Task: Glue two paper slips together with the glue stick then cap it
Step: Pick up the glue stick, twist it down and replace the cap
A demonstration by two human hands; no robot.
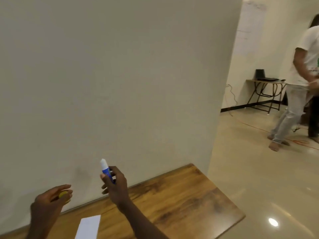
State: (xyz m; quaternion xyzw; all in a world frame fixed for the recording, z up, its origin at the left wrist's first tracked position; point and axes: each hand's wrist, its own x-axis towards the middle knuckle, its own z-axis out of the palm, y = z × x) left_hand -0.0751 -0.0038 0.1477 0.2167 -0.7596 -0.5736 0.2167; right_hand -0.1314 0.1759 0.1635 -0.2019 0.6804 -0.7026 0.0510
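Note:
My right hand (114, 184) holds a blue glue stick (106, 169) upright above the wooden table (181, 200); its white glue tip is bare and points up. My left hand (50, 202) is raised to the left of it and closed around a small yellow cap (63, 194). The two hands are apart. A white paper slip (88, 227) lies flat on the table near the bottom edge, between my forearms. Only one slip shows; its lower end is cut off by the frame.
The table stands against a plain cream wall (112, 83). To the right is glossy tiled floor (250, 169). A person (296, 87) stands at the far right near a small folding table (265, 90) with a dark device on it.

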